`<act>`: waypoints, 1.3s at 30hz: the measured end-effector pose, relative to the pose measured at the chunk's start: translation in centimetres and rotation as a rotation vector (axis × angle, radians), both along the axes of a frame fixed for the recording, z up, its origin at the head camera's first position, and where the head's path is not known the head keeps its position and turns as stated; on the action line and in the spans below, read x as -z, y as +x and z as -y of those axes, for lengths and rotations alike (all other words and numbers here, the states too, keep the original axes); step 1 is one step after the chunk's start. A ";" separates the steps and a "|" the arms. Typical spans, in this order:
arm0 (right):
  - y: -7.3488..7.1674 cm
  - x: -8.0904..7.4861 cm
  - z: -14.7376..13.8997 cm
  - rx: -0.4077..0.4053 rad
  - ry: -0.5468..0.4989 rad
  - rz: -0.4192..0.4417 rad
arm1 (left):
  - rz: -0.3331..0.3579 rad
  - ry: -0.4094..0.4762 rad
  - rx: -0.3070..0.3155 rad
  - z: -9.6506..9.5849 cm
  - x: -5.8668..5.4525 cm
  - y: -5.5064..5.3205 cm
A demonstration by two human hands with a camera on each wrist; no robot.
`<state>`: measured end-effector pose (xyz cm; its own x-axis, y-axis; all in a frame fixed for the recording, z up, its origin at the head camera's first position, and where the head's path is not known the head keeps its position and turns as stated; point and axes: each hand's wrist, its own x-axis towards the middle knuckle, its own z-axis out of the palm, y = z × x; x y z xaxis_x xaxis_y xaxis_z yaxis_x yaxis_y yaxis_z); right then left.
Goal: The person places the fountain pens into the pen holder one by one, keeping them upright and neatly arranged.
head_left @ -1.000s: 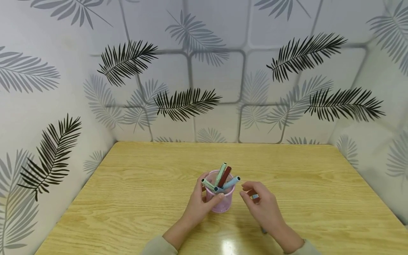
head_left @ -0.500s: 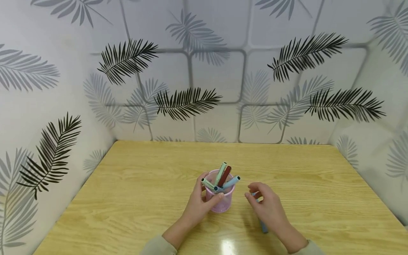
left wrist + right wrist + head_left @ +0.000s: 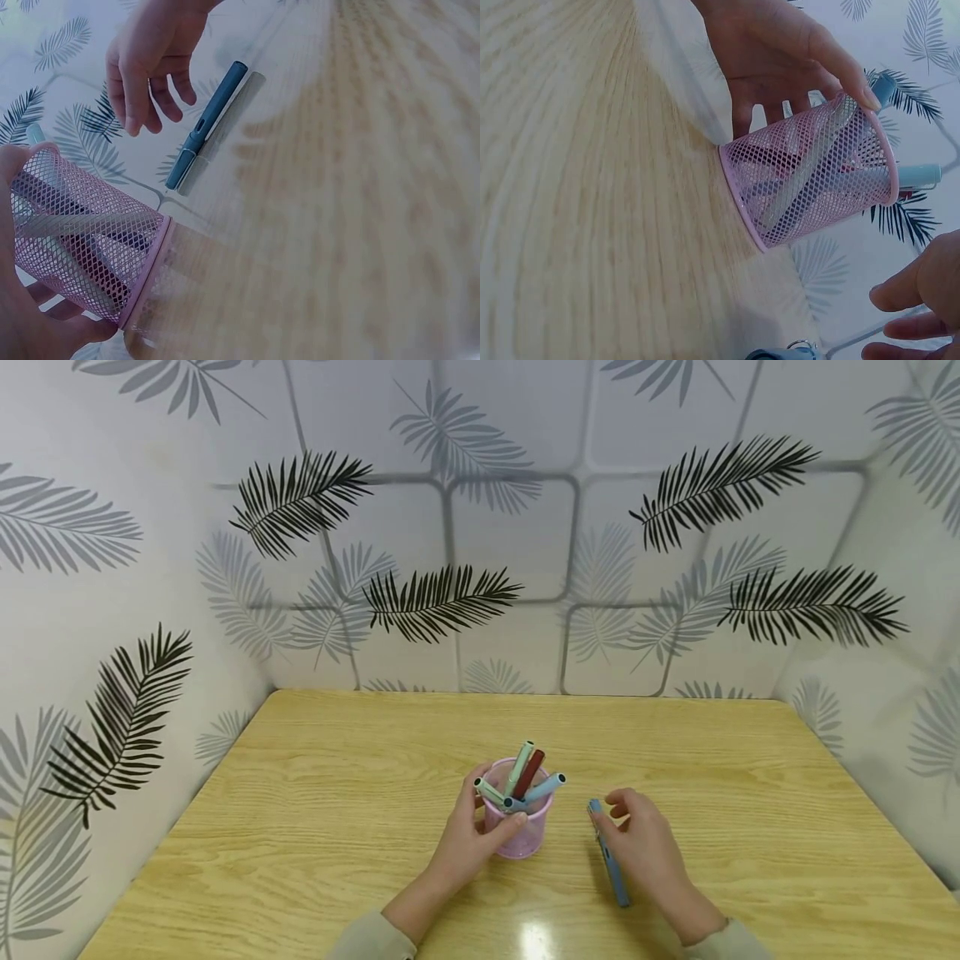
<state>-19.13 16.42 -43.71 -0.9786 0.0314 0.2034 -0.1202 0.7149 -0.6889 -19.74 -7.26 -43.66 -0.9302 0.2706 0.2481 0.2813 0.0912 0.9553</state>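
Curled around the side of a pink mesh pen holder [image 3: 519,842], my left hand [image 3: 459,850] keeps its thumb near the front rim. The holder stands upright on the table with several pens in it: pale green pens [image 3: 519,767], a dark red pen [image 3: 529,774] and blue pens [image 3: 545,788]. To its right, a blue pen [image 3: 615,872] lies on the table with its clip end away from me. Just right of that pen hovers my right hand [image 3: 647,852], fingers loosely bent. In the left wrist view the fingers [image 3: 161,97] hang apart from the pen.
The wood-grain table [image 3: 337,777] spreads out on both sides of the hands. Leaf-patterned wall covering [image 3: 510,543] rises at its back edge and along the sides. A bright light reflection [image 3: 536,937] shows on the tabletop in front.
My right hand has moved right, away from the pen holder, uncovering the blue pen on the table. My left hand and the holder stay in place.
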 end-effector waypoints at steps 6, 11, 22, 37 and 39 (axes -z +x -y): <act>-0.3 0.4 -0.3 0.012 0.057 0.064 | 0.009 0.004 0.002 0.1 0.0 0.1; -0.3 0.7 -0.5 0.014 0.091 0.083 | -0.006 -0.002 0.004 0.1 -0.1 0.1; -0.3 1.1 -0.8 -0.015 0.124 0.156 | -0.009 -0.021 0.002 0.1 -0.2 0.1; -0.5 1.4 -0.8 -0.043 0.136 0.204 | -0.012 -0.028 -0.006 0.0 -0.3 0.2; -0.6 1.4 -0.7 -0.042 0.140 0.204 | -0.013 -0.026 -0.006 0.0 -0.4 0.2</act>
<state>-19.69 17.13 -45.14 -0.9997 -0.0248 0.0013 -0.0207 0.8024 -0.5964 -19.52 -7.23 -43.31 -0.9287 0.2712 0.2531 0.2930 0.1178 0.9488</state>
